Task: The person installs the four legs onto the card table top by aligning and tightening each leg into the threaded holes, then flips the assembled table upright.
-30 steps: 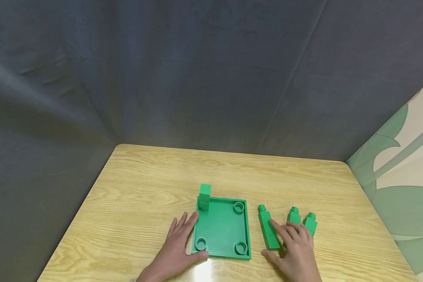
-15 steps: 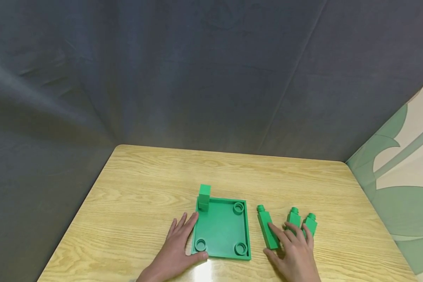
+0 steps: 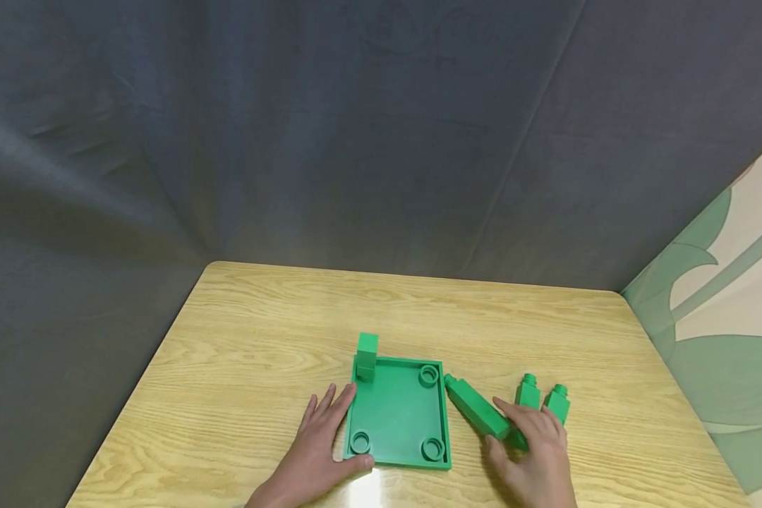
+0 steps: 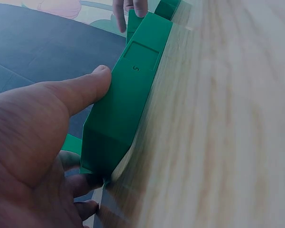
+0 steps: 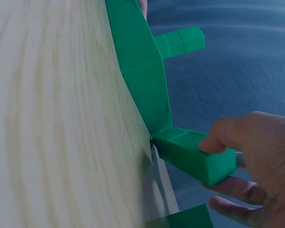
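A shallow green square tabletop [image 3: 396, 413] lies underside up, with round sockets in three corners and a green leg [image 3: 367, 349] upright in the far left corner. Around its near left corner, my left hand [image 3: 317, 451] holds it, thumb on the front wall and fingers along the left side. At its right, my right hand [image 3: 536, 451] pinches the lower end of a loose square leg [image 5: 189, 154] between thumb and fingers. That leg slants, its threaded end close to the tabletop's right wall. The fingers partly hide two other legs.
Two more green legs, one [image 3: 528, 391] under the right fingers and one [image 3: 557, 403] just right of it, lie with threaded ends away from me. All stands on a wood-grain table [image 3: 260, 317]. A dark curtain [image 3: 355, 141] hangs behind; a patterned cloth [image 3: 724, 353] is at the right.
The right hand has taken hold of the nearest leg and swung its threaded end left toward the tabletop. The left hand and the tabletop have stayed in place.
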A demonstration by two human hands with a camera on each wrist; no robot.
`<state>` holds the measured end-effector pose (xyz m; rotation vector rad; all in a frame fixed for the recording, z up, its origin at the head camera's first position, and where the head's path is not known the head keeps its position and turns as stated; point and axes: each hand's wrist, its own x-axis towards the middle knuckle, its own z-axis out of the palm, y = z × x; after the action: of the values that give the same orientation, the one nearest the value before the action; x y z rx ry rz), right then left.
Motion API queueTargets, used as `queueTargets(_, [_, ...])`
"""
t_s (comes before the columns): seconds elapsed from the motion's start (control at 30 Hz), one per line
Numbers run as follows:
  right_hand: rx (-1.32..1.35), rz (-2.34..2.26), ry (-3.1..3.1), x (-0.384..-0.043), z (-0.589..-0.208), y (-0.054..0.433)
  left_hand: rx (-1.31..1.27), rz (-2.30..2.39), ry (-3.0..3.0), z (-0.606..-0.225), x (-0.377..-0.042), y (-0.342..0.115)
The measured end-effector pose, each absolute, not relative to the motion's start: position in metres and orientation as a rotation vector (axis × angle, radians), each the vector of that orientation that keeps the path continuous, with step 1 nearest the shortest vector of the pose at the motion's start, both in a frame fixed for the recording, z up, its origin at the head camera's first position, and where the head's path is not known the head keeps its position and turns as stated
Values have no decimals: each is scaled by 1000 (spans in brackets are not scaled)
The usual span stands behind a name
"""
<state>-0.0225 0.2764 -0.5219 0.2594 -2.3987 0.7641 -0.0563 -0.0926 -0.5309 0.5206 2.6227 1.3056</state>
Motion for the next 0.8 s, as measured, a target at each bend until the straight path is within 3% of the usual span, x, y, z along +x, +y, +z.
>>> queueTargets(0.6, [-204, 1353, -2079, -17, -499, 264, 516, 1293, 2609, -531, -58, -93])
queueTargets(0.8, [-194, 1435, -2000, -16, -496, 264, 512, 1293, 2601, -530, -57, -92])
